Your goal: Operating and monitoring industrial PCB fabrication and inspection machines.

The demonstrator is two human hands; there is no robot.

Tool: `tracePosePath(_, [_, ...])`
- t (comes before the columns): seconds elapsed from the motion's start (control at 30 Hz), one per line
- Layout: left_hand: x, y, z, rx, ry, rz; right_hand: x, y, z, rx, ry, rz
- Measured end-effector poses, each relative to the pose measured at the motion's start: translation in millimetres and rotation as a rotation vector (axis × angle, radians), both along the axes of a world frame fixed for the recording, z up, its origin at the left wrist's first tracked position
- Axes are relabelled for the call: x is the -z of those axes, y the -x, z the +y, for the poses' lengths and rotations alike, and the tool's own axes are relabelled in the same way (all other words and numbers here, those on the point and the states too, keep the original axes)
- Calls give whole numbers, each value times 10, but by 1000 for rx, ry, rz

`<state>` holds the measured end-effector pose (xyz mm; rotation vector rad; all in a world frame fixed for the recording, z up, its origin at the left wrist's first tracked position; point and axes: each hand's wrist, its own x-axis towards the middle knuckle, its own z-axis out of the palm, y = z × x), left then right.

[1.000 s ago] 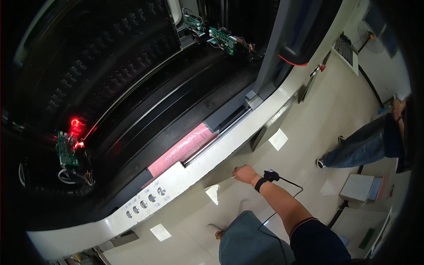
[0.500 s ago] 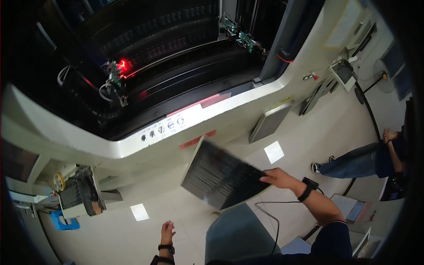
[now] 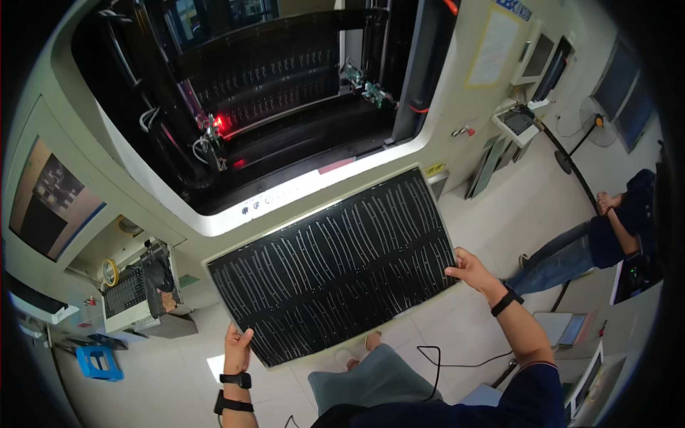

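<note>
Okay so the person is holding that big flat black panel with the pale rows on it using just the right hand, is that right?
Not quite: both hands hold the large flat black panel with pale rows. The head view shows the left hand at its lower left corner and the right hand on its right edge.

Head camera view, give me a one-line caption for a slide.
Both hands, left and right, hold a large black ribbed panel level before an open machine bay with a red light.

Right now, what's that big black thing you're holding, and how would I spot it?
Find the huge pale machine with the dark opening. Just below it, the left hand and right hand hold a wide flat black panel by its edges. Only it has rows of thin white stripes.
</note>
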<state>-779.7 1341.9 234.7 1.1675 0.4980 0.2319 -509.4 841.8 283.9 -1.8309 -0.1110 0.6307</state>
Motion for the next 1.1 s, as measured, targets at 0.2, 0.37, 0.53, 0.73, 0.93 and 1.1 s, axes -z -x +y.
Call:
tracePosePath(0.2, [-555, -168, 369, 178, -1048, -74, -102, -401, 183, 117, -211, -155])
tracePosePath(0.37, [-779, -178, 511, 70, -1074, -197, -610, -296, 359, -24, -179, -718])
tracePosePath(0.53, [-853, -105, 562, -111, -1378, -310, -949, -224, 413, -4, -145, -1115])
tracePosePath(0.73, [-1033, -100, 461, -160, -1397, -274, -1061, -202, 376, -7, -154, -1184])
tracePosePath(0.93, [-843, -36, 356, -86, -1209, -233, -1190, -124, 282, -95, 64, -1224])
tracePosePath(1.1, [153, 279, 355, 127, -743, 579, -1285, 96, 203, -215, 4, -866])
